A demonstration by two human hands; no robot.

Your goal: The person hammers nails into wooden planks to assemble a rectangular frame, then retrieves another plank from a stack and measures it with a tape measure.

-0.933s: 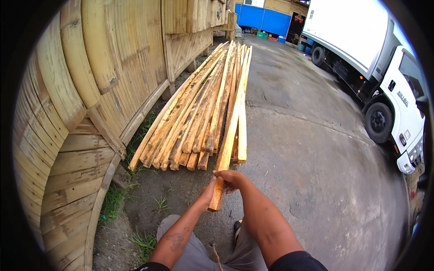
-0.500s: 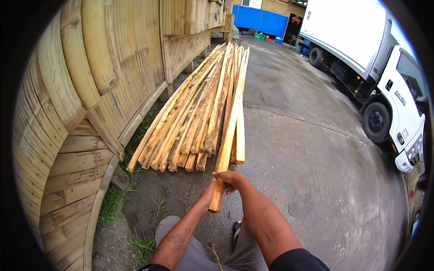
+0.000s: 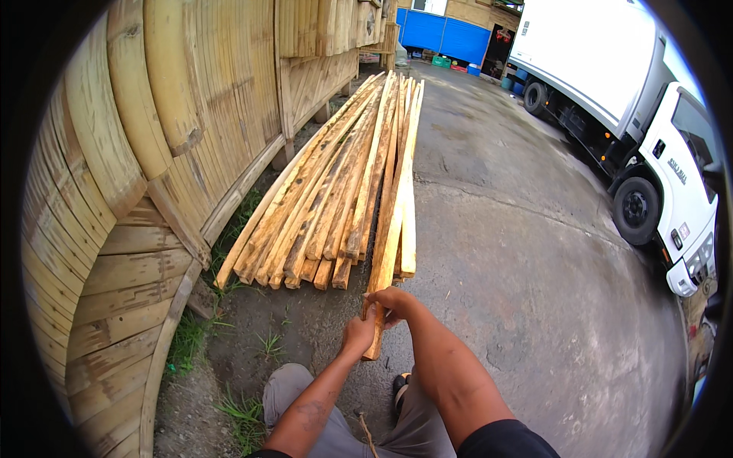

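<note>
Bamboo wall (image 3: 191, 114), wet-looking concrete (image 3: 534, 267), white truck (image 3: 649, 137)

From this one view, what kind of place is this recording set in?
Probably an outdoor timber or work yard. A pile of long wooden poles lies on wet concrete ground beside a wall of bamboo slats, and a white truck is parked nearby. Both hands hold one pole.

Long pale wooden plank (image 3: 391, 221), rough-sawn and yellowish with darker weathered patches, near end gripped in both the left hand (image 3: 357, 336) and the right hand (image 3: 393, 303); lifted slightly at that end, stretching away along the right edge of a stack of similar planks (image 3: 328, 206), far end resting level with the others; near end jutting past the rest of the pile
</note>
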